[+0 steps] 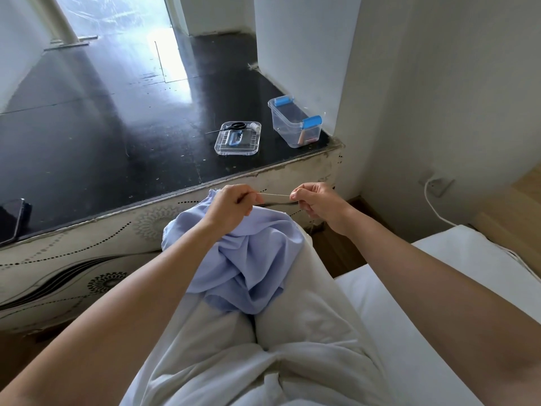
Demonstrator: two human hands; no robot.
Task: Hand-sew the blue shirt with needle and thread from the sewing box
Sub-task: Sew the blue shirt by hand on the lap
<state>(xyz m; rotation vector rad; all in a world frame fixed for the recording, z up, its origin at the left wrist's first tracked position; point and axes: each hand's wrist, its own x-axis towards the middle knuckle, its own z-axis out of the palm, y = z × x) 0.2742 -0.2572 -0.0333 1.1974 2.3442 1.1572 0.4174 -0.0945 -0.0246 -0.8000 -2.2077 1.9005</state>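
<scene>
The blue shirt (248, 259) lies bunched on the person's lap, over white trousers (304, 332). Just above the shirt's far edge, the left hand (231, 203) and right hand (317, 202) are held apart. Each pinches one end of a pale thread (273, 195) drawn taut between them. I cannot make out a needle. Beyond the shirt, on the raised black floor (117, 127), stands the clear sewing box (294, 124) with blue latches. Its lid (237, 138) lies straight beyond the shirt, carrying black scissors (232, 126). Far left of the shirt lies a phone (11, 221).
</scene>
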